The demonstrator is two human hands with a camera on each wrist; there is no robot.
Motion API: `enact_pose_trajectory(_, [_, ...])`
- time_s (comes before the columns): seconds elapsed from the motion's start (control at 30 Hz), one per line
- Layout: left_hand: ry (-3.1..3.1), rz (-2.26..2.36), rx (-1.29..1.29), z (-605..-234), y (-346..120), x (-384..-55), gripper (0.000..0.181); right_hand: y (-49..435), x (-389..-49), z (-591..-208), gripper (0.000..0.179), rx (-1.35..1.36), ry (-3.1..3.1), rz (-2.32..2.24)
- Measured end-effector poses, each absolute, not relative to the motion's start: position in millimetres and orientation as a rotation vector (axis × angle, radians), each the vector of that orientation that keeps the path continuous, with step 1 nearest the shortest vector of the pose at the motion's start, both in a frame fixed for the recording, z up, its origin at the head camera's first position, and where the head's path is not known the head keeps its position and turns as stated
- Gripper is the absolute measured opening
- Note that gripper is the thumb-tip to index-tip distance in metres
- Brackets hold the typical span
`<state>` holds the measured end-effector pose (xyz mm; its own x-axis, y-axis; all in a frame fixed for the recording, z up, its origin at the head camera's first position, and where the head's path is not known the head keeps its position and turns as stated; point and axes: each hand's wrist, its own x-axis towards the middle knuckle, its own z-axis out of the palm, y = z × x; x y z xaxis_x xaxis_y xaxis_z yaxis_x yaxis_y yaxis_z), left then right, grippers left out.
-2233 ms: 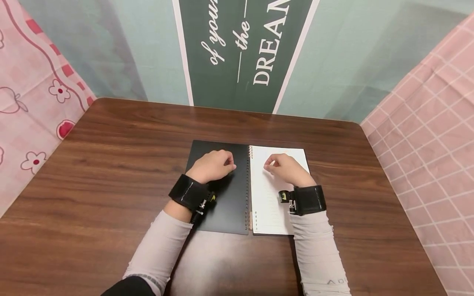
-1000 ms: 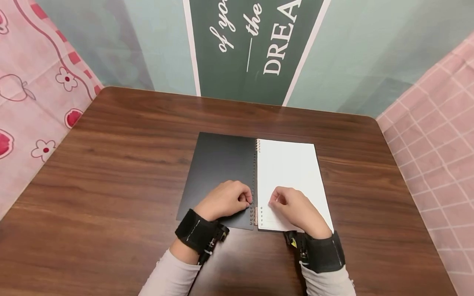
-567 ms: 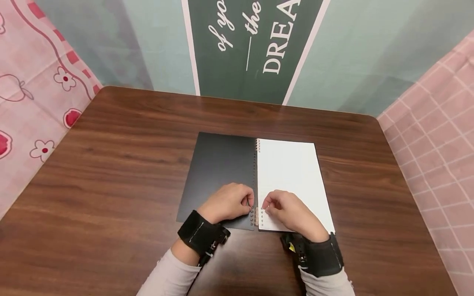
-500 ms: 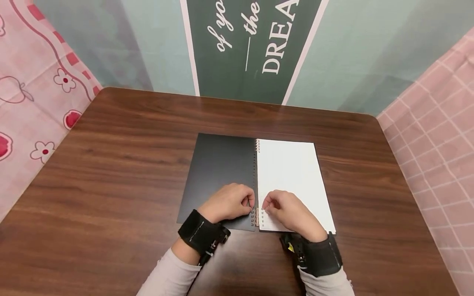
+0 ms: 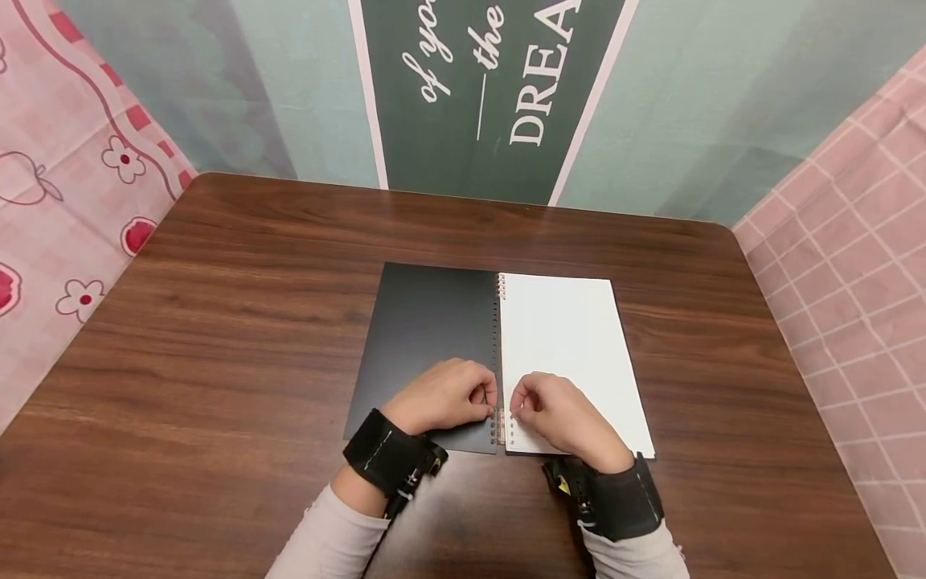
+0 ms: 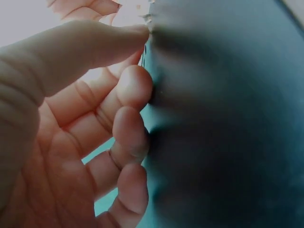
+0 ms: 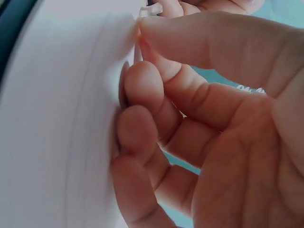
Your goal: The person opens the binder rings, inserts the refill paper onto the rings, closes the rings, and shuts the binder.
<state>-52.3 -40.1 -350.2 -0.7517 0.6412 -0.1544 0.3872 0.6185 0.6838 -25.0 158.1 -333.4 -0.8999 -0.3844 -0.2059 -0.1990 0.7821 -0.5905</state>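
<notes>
A loose-leaf notebook lies open, its black cover [image 5: 427,322] at left and white pages [image 5: 567,330] at right. Rose-gold binder rings [image 5: 501,429] show along the spine's near end, more at its far end. My left hand [image 5: 444,396] pinches at the near rings from the cover side, thumb against forefinger. From the page side, my right hand [image 5: 560,410] does likewise, beside the punched holes. In the left wrist view the thumb [image 6: 114,40] meets the spine edge, other fingers curled below. A clear ring piece [image 7: 152,9] shows by the right thumb in the right wrist view.
The notebook rests on a brown wooden table [image 5: 239,338]. Behind it hangs a blue-green cloth with a dark lettered panel [image 5: 463,161]. Pink patterned cloths flank the left [image 5: 72,241] and right [image 5: 854,281] sides. Both wrists wear black straps.
Both hands have come from the notebook's far half to the near end of its spine. The right hand then shifted left to the rings. Over the last half second they barely move.
</notes>
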Motion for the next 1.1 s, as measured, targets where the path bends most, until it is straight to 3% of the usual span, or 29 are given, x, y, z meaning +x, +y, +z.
enact_pose_trajectory(1.1, [2.457, 0.991, 0.845, -351.8, -37.3, -50.1, 0.015, 156.4, -25.1, -333.9, 0.019, -0.570, 2.677, -0.880])
